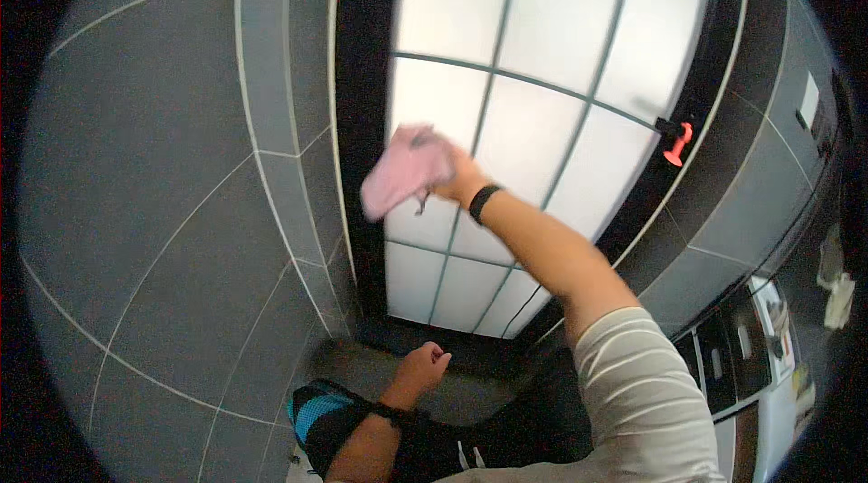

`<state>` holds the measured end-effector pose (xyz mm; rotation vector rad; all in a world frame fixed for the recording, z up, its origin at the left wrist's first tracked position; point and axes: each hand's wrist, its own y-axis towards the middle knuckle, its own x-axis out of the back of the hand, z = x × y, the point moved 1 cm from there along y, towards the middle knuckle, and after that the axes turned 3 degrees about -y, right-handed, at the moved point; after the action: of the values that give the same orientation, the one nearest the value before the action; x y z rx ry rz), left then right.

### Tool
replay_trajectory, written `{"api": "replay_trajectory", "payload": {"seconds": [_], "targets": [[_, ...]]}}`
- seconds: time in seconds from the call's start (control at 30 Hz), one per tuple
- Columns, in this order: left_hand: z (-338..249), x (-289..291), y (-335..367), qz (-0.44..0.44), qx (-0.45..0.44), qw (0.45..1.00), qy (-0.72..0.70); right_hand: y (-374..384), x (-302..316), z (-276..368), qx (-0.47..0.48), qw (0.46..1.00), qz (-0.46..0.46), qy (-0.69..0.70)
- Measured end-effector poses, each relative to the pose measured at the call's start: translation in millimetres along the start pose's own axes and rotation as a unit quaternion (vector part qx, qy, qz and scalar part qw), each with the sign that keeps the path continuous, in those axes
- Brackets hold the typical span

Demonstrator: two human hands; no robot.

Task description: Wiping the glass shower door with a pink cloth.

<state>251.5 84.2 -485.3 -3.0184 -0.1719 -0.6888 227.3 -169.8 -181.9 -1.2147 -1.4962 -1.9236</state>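
Observation:
My right hand [463, 178] is raised at the left side of a frosted glass door [542, 149], its fingers closed round a pink cloth [407, 171]. The cloth is slightly blurred and overlaps the door's black frame [366, 103]. Whether it touches the glass, I cannot tell. A dark band circles the right wrist. Lower down, my left hand [425, 365] hangs near the foot of the door with fingers curled in a loose fist. Nothing shows in it.
Grey tiled wall [163, 167] stands to the left. An orange-red piece [678, 147] hangs at the door handle. On the right are a light switch plate [807, 102], a cabinet [732, 347] and a pale cloth [839, 300]. A blue-and-black patterned item [318, 415] is at lower left.

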Motion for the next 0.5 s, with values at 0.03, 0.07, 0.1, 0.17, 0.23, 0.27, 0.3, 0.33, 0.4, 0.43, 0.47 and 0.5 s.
{"api": "replay_trajectory", "payload": {"seconds": [0.03,0.07,0.1,0.17,0.23,0.27,0.3,0.33,0.4,0.43,0.47,0.5], "targets": [[-7.9,-15.5,12.8,-0.001,-0.027,1.000,-0.011,-37.9,-30.2,-60.5,0.072,0.972,-0.062,-0.215],[-1.4,-11.5,9.4,0.003,-0.016,1.000,-0.003,-35.4,-37.5,-49.7,0.135,0.935,0.040,-0.324],[-0.1,-8.8,7.2,0.003,0.003,1.000,0.012,-32.4,-28.7,-37.9,0.194,0.870,0.144,-0.430],[-0.5,-9.2,8.4,0.016,0.011,0.999,0.031,-21.3,25.8,-49.3,0.147,0.919,0.060,-0.361],[7.9,-8.2,3.5,0.001,0.002,1.000,-0.002,8.6,123.9,-31.7,0.150,0.957,-0.086,-0.233],[9.6,-8.2,2.1,0.007,0.003,1.000,-0.002,14.1,174.1,-28.2,0.063,0.942,-0.045,-0.327],[9.0,-9.6,4.3,0.015,0.009,1.000,-0.002,20.6,212.2,-57.2,0.073,0.929,-0.166,-0.324],[9.1,-11.0,7.1,0.018,0.016,1.000,-0.005,26.6,257.3,-62.9,0.036,0.931,-0.157,-0.329],[5.0,-13.1,12.6,0.029,0.023,0.999,0.008,23.3,312.2,-74.4,0.113,0.809,-0.291,-0.498],[-0.5,-12.0,13.6,0.032,0.029,0.999,0.021,19.7,325.4,-60.9,0.111,0.797,-0.316,-0.502],[-6.4,-10.9,15.1,0.033,0.023,0.999,0.016,22.5,323.8,-55.6,0.069,0.856,-0.313,-0.405],[-11.1,-13.8,16.2,0.024,0.024,0.999,0.026,22.3,316.2,-58.4,0.020,0.903,-0.302,-0.304]]}}
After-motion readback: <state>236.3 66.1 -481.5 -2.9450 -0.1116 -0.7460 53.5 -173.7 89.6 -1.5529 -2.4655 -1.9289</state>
